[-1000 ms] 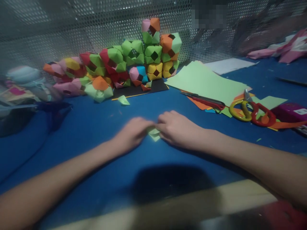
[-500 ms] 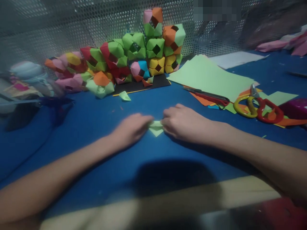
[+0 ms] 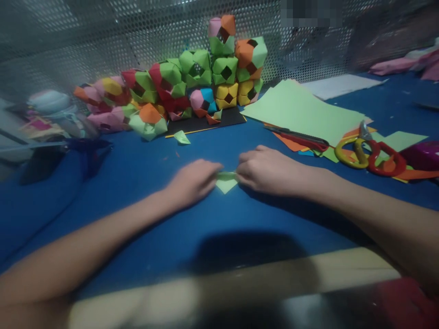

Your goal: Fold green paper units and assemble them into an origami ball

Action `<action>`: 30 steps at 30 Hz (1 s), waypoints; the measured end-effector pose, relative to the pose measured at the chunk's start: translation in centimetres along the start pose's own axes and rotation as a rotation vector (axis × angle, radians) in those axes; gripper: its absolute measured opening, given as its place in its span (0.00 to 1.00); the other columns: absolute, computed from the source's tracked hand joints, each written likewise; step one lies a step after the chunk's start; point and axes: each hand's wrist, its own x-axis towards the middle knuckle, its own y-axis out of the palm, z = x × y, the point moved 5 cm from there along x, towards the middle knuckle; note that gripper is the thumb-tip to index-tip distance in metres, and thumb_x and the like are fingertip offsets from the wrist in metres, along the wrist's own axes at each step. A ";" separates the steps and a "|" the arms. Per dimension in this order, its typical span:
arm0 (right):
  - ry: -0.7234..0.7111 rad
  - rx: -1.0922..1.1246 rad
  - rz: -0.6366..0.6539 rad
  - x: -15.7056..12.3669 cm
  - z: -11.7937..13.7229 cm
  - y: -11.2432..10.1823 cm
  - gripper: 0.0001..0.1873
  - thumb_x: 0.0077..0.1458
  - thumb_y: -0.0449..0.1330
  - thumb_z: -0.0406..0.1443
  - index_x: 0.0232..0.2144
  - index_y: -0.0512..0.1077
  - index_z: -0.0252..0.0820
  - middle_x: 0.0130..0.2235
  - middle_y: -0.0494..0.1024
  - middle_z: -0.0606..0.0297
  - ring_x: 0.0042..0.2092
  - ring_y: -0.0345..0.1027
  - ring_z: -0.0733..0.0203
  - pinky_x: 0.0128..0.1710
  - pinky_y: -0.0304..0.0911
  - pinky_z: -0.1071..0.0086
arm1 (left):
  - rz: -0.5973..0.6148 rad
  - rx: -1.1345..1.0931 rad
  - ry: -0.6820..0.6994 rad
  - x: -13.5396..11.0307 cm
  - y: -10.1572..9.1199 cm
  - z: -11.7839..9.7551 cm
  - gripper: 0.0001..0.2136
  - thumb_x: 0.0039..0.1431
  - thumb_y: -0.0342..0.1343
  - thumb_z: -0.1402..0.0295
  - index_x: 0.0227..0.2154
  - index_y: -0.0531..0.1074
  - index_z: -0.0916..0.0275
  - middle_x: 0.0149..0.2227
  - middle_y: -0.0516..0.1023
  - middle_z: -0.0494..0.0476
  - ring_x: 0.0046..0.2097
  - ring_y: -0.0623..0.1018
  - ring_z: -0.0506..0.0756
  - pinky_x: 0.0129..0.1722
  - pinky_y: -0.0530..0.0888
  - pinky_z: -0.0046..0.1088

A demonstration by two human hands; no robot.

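Observation:
A small piece of light green paper (image 3: 227,184) lies on the blue tabletop, with a fold across its top and a point facing me. My left hand (image 3: 196,181) has its fingers closed on the paper's left end. At the right end, my right hand (image 3: 264,171) grips it with curled fingers. Both sets of fingertips hide the ends of the paper. Beyond my left hand rests a small folded green paper piece (image 3: 181,137), apart from it.
Stacked paper polyhedra (image 3: 195,68) in several colours stand at the back against a perforated metal panel (image 3: 144,27). Right of my hands lie green sheets (image 3: 305,105), a red-and-black cutter (image 3: 302,137) and scissors (image 3: 370,153). A blue tape-like object (image 3: 91,155) sits at left.
The whole view has shifted slightly. Both hands stay closed on the green paper's ends, and its folded top strip looks narrower than before.

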 end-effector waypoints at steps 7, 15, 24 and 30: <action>0.240 0.308 -0.114 0.5 -1.5 0.3 0.16 0.59 0.49 0.40 0.36 0.75 0.37 0.38 0.77 0.56 0.36 0.68 0.56 0.32 0.54 0.68 | -0.183 -0.206 -0.142 -0.2 -1.0 0.8 0.08 0.58 0.49 0.72 0.37 0.71 0.65 0.34 0.76 0.56 0.34 0.72 0.50 0.35 0.68 0.26; 0.321 0.773 -0.316 0.7 -1.6 1.3 0.33 0.49 0.58 0.32 0.57 0.56 0.31 0.54 0.67 0.47 0.41 0.68 0.58 0.41 0.63 0.65 | -0.231 -0.626 -0.499 -0.6 -0.8 1.4 0.07 0.52 0.52 0.72 0.35 0.68 0.65 0.31 0.72 0.52 0.30 0.70 0.49 0.30 0.68 0.26; 0.242 0.843 -0.324 1.1 -1.5 1.5 0.35 0.44 0.57 0.26 0.57 0.56 0.32 0.55 0.67 0.49 0.36 0.66 0.63 0.40 0.64 0.65 | -0.281 -0.770 -0.519 -0.4 -0.1 2.6 0.11 0.50 0.55 0.73 0.39 0.68 0.64 0.37 0.72 0.55 0.37 0.72 0.51 0.37 0.70 0.30; 0.247 0.817 -0.257 1.2 -1.3 2.1 0.35 0.44 0.58 0.25 0.57 0.57 0.32 0.41 0.73 0.57 0.35 0.66 0.62 0.36 0.62 0.69 | -0.182 -0.658 -0.417 -0.4 -0.3 2.2 0.11 0.50 0.51 0.77 0.38 0.68 0.63 0.39 0.74 0.54 0.40 0.73 0.52 0.41 0.70 0.31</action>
